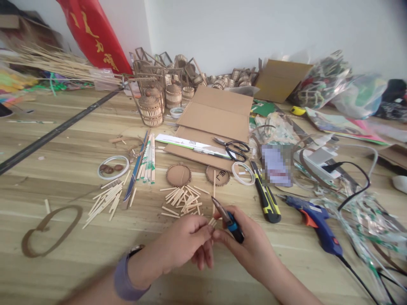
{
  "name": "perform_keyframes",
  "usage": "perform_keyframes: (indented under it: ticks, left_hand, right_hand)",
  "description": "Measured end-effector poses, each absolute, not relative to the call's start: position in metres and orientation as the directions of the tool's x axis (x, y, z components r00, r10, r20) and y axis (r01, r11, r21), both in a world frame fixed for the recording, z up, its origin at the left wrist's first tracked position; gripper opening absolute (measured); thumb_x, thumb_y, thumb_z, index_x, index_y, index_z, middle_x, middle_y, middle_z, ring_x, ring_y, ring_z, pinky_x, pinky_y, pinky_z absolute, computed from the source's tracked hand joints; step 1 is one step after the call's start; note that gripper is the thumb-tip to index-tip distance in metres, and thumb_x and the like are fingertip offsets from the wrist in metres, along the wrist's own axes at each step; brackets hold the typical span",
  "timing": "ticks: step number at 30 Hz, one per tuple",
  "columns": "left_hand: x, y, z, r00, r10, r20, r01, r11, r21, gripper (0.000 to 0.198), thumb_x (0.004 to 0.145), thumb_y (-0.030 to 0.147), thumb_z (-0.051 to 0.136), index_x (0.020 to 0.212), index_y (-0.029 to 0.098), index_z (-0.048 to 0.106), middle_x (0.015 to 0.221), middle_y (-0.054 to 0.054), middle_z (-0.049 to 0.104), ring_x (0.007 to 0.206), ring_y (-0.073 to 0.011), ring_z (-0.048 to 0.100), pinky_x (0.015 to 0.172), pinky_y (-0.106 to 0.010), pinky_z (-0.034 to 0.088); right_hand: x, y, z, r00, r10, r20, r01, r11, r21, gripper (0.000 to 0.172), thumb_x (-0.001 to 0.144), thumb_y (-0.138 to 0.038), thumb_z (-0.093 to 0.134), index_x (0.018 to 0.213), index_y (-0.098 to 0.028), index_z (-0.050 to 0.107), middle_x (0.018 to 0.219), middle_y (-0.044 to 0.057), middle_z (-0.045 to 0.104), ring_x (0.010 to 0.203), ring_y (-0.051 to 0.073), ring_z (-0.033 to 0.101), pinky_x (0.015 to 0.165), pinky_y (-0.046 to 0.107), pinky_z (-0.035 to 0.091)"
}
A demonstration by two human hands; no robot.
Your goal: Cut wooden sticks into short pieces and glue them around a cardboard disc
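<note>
My left hand (182, 245) is pinched shut on a few short bamboo sticks (212, 221) low in the middle of the view. My right hand (246, 245) touches the same sticks with its fingertips and grips small pliers (228, 218) with blue-and-black handles, jaws pointing up and left. Just beyond my hands a loose pile of cut sticks (182, 199) lies on the wooden floor. Two round cardboard discs (178, 175) lie behind the pile.
A yellow-black utility knife (266, 195) and a blue glue gun (314, 220) lie to the right, with cables and plastic wrappers. Scissors (233, 148) rest on flat cardboard (216, 123). Woven bamboo lanterns (152, 108) stand at the back. More sticks (104, 203) and a cardboard ring (51, 231) lie left.
</note>
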State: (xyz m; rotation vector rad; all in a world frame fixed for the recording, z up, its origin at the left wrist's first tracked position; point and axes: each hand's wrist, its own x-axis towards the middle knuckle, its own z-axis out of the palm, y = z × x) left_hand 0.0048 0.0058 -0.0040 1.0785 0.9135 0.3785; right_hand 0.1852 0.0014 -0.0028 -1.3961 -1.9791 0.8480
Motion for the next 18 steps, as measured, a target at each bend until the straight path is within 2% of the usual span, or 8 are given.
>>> perform_keyframes:
  ticks: [3,5,8,11,13,15,18]
  left_hand:
    - [0.0,0.009,0.002,0.45,0.824,-0.344,0.431,0.138,0.892,0.035,0.096,0.042,0.033,0.075,0.02,0.049,0.056,0.001,0.06,0.053,-0.0136,0.055,0.056,-0.025,0.041]
    - [-0.004,0.011,0.007,0.336,0.914,-0.229,0.646,-0.047,0.762,0.035,0.098,0.035,0.03,0.072,0.02,0.05,0.061,-0.001,0.063,0.061,-0.0163,0.059,0.062,-0.027,0.041]
    - [-0.009,0.013,0.008,0.244,0.969,-0.045,0.859,-0.194,0.474,0.033,0.099,0.025,0.03,0.082,0.019,0.057,0.075,-0.006,0.067,0.07,-0.0205,0.061,0.063,-0.03,0.042]
    - [-0.013,0.014,0.003,0.257,0.946,0.196,0.922,-0.301,0.244,0.027,0.097,0.018,0.036,0.1,0.017,0.062,0.098,-0.01,0.067,0.089,-0.0248,0.059,0.077,-0.037,0.046]
    - [-0.014,0.013,0.001,0.265,0.916,0.302,0.934,-0.322,0.156,0.027,0.095,0.015,0.041,0.112,0.015,0.062,0.105,-0.013,0.064,0.094,-0.0272,0.056,0.081,-0.041,0.046]
    - [-0.013,0.012,0.0,0.265,0.905,0.333,0.934,-0.327,0.143,0.028,0.094,0.015,0.044,0.115,0.015,0.062,0.099,-0.013,0.063,0.09,-0.0276,0.054,0.078,-0.042,0.047]
    - [-0.009,0.008,0.0,0.315,0.912,0.263,0.902,-0.374,0.215,0.026,0.094,0.015,0.045,0.111,0.016,0.065,0.087,-0.009,0.059,0.085,-0.0257,0.054,0.076,-0.041,0.049]
  right_hand:
    - [0.191,0.011,-0.005,-0.222,0.973,0.068,0.659,0.201,-0.725,0.015,0.086,-0.034,0.051,0.091,-0.021,0.058,0.077,0.003,0.068,0.068,0.019,0.064,0.061,0.027,0.048]
    - [0.195,0.018,-0.009,-0.167,0.983,0.073,0.713,0.172,-0.68,0.016,0.086,-0.036,0.049,0.087,-0.021,0.056,0.076,0.003,0.069,0.067,0.02,0.065,0.06,0.028,0.047]
    - [0.195,0.026,-0.015,-0.139,0.986,0.094,0.785,0.168,-0.596,0.014,0.086,-0.034,0.047,0.087,-0.022,0.054,0.075,0.004,0.069,0.067,0.022,0.065,0.059,0.028,0.045]
    - [0.189,0.03,-0.019,-0.145,0.986,0.089,0.83,0.17,-0.531,0.012,0.085,-0.033,0.049,0.085,-0.022,0.054,0.072,0.003,0.068,0.066,0.022,0.064,0.058,0.028,0.042]
    - [0.183,0.031,-0.02,-0.142,0.987,0.077,0.842,0.161,-0.515,0.012,0.083,-0.034,0.053,0.083,-0.022,0.055,0.071,0.004,0.067,0.067,0.023,0.063,0.058,0.028,0.04]
    - [0.177,0.031,-0.021,-0.127,0.99,0.062,0.849,0.141,-0.509,0.011,0.08,-0.033,0.057,0.08,-0.022,0.054,0.07,0.004,0.066,0.066,0.023,0.062,0.056,0.027,0.037]
    - [0.17,0.033,-0.022,-0.101,0.994,0.04,0.85,0.107,-0.516,0.006,0.077,-0.026,0.056,0.077,-0.021,0.052,0.067,0.003,0.064,0.063,0.022,0.06,0.055,0.026,0.034]
